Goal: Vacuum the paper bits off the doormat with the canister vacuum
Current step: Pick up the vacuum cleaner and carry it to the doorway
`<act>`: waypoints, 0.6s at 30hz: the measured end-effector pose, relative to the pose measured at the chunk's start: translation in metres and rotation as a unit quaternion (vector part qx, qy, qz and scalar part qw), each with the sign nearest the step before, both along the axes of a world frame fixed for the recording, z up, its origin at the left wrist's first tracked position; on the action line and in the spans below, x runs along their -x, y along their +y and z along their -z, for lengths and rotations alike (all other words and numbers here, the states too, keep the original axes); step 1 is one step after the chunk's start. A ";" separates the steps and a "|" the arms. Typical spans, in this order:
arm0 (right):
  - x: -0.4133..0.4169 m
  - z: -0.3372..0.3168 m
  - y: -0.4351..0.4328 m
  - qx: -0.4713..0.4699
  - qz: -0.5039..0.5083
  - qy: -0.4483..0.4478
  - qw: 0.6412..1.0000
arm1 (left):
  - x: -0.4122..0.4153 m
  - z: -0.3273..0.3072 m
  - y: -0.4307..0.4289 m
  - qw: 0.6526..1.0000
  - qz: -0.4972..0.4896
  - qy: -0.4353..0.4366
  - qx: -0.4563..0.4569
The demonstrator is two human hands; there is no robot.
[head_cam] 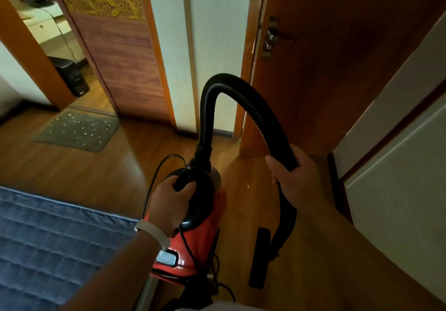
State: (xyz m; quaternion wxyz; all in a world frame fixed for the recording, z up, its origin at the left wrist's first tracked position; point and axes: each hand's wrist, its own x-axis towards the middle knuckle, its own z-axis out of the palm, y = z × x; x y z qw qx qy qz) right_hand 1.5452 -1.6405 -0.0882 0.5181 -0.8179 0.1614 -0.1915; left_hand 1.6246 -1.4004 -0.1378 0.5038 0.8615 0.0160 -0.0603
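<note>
My left hand (169, 203) is clenched round the black carry handle (183, 181) on top of the red canister vacuum (205, 243). That grip takes the body's weight, so I can lug it w/o dragging it over the wood floor (101, 175). My right hand (296, 173) is wrapped round the hose (217, 86), low on its far leg, prob. bc the loop would flop about otherwise & the nozzle (259, 258) would swing. The nozzle sits below that hand & back toward me, down near the floor; can't tell if it's touching. The power cord (154, 182) arcs loose just beyond my left knuckles, which could snag, esp. when walking.

The doormat (58, 139) lies well ahead of my left hand & off to its left, flat on the floor at an open doorway. Pale paper bits (80, 127) are scattered over it. Only floor shows b/w that hand & the mat. From my right hand it's further off, across the vac body. The blue quilted bed (48, 238) is just left of my left forearm.

I'd call this the carrying stage: no bits picked up yet. Next it needs the vac put down near the mat & the nozzle brought over the bits.
</note>
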 end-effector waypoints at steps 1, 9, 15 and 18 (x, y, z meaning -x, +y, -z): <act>-0.019 0.001 0.001 0.000 0.004 0.001 1.000 | -0.020 0.002 0.000 1.000 0.002 0.005 0.005; -0.170 -0.018 0.022 0.009 0.014 0.012 1.000 | -0.173 -0.009 0.016 0.999 0.023 -0.008 0.046; -0.253 -0.025 0.042 -0.012 -0.009 -0.014 1.000 | -0.252 -0.013 0.045 0.999 -0.009 -0.032 0.035; -0.296 -0.023 0.051 -0.020 -0.041 -0.017 0.999 | -0.281 -0.015 0.059 0.999 -0.037 -0.034 0.009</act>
